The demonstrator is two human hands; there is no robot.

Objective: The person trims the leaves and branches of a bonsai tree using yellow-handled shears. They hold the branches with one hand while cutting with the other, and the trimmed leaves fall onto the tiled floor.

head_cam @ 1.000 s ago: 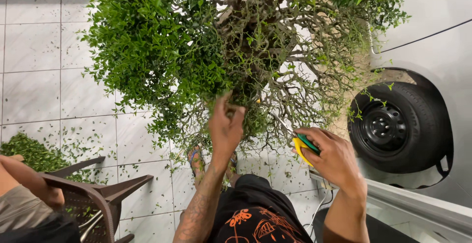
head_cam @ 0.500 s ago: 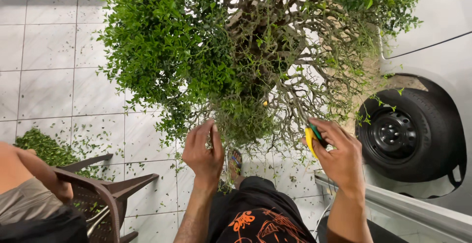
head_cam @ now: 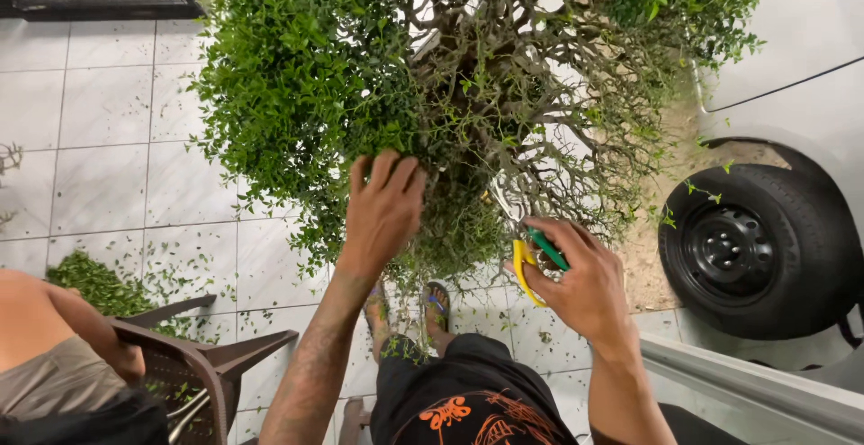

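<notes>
A single head-worn view looks steeply down from just above the shrub [head_cam: 378,94], close to both hands. The tiled floor [head_cam: 117,184] runs from 9 o'clock to 6, and a car wheel [head_cam: 751,251] sits at 3 o'clock.

Black shorts [head_cam: 468,400] with orange print, sandals [head_cam: 436,305].

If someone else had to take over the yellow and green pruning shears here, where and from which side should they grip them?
By the handles, probably. On the pruning shears the yellow and green handles point back toward the person and sit inside the right hand, while the blade end is buried among the thin twigs of the small tree. Coming from the person's side, below the foliage, keeps fingers away from blades and branches.
</notes>
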